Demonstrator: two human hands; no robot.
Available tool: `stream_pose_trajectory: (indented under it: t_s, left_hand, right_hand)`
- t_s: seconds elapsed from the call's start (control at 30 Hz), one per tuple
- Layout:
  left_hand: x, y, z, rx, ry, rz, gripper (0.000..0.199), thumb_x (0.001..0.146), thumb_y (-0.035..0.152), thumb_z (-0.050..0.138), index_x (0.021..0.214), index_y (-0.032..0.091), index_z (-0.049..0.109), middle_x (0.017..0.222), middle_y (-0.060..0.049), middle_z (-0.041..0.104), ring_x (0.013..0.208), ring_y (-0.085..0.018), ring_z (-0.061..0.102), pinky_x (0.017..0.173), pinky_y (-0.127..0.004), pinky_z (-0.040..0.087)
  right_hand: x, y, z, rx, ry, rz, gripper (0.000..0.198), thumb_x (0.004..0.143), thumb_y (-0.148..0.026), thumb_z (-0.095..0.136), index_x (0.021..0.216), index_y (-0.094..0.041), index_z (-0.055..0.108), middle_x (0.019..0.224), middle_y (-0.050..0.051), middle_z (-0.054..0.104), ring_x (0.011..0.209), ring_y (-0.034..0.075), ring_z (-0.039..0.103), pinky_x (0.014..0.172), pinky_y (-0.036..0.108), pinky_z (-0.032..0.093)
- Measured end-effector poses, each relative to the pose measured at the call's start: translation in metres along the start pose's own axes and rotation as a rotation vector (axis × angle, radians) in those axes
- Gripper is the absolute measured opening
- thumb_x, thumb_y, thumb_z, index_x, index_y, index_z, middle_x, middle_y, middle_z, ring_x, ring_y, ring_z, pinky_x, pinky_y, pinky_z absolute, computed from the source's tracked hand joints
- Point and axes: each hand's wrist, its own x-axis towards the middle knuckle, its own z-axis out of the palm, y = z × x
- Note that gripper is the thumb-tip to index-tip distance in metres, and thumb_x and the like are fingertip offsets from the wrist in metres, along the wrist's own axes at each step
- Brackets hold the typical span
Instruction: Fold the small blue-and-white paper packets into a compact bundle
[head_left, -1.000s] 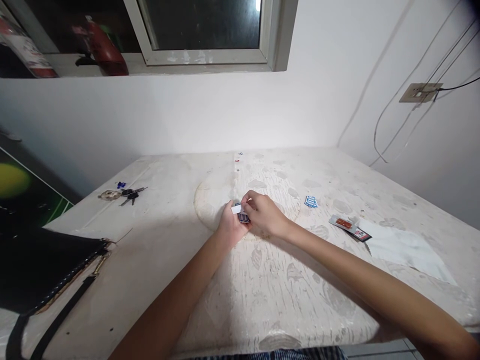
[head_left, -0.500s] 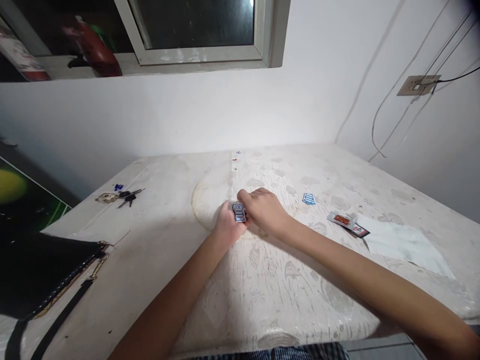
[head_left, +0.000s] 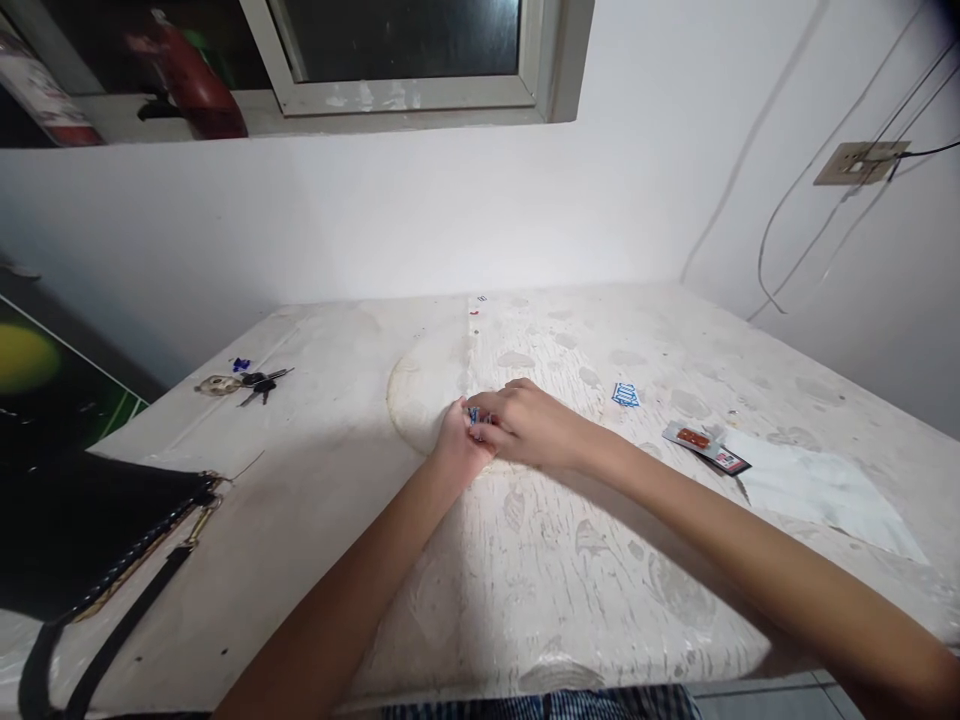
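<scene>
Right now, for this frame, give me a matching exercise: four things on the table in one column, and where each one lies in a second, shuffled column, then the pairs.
Things:
1. bunch of metal keys
2. black bag with a strap
3. small blue-and-white printed piece lying alone
4. flat red-and-black packet

Places:
A. at the near left edge of the white table
B. on the corner of the white paper sheet, right side
C. far left, near the wall
D. just right of the right hand

Pairs: 1-C, 2-A, 3-D, 4-B
</scene>
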Motion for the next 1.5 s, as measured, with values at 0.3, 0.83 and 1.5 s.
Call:
stream_pose_trajectory:
  t_s: [0.3, 0.83, 1.5]
  left_hand:
    - [-0.004, 0.0, 0.0, -0.001, -0.173, -0.115, 0.044, 0.088, 0.048, 0.023, 0.066, 0.016, 0.044, 0.042, 0.003, 0.041, 0.027, -0.002, 0.022, 0.03, -0.014, 0.015]
    - [-0.016, 0.016, -0.011, 1.167, -0.014, 0.465, 0.048, 0.083, 0.054, 0.03, 0.058, 0.018, 0.048, 0.047, -0.001, 0.051, 0.041, -0.012, 0.047, 0.044, -0.025, 0.034]
    - [-0.004, -0.005, -0.013, 1.177, -0.142, 0.433, 0.016, 0.079, 0.033, 0.04, 0.079, 0.022, 0.051, 0.056, 0.003, 0.055, 0.043, -0.01, 0.038, 0.044, -0.022, 0.025]
  right_hand:
    - [0.005, 0.023, 0.01, 0.588, 0.035, 0.332, 0.045, 0.074, -0.013, 0.051, 0.119, -0.013, 0.046, 0.104, 0.01, 0.056, 0.077, 0.014, 0.056, 0.07, 0.028, 0.044]
    - [-0.026, 0.033, 0.031, 0.624, 0.175, 0.298, 0.017, 0.076, -0.014, 0.049, 0.091, -0.016, 0.057, 0.084, 0.003, 0.057, 0.069, 0.012, 0.049, 0.063, 0.025, 0.038]
    - [-0.043, 0.033, 0.02, 0.554, 0.049, 0.384, 0.025, 0.076, -0.011, 0.046, 0.096, -0.013, 0.06, 0.068, 0.001, 0.056, 0.056, 0.009, 0.047, 0.056, 0.024, 0.036]
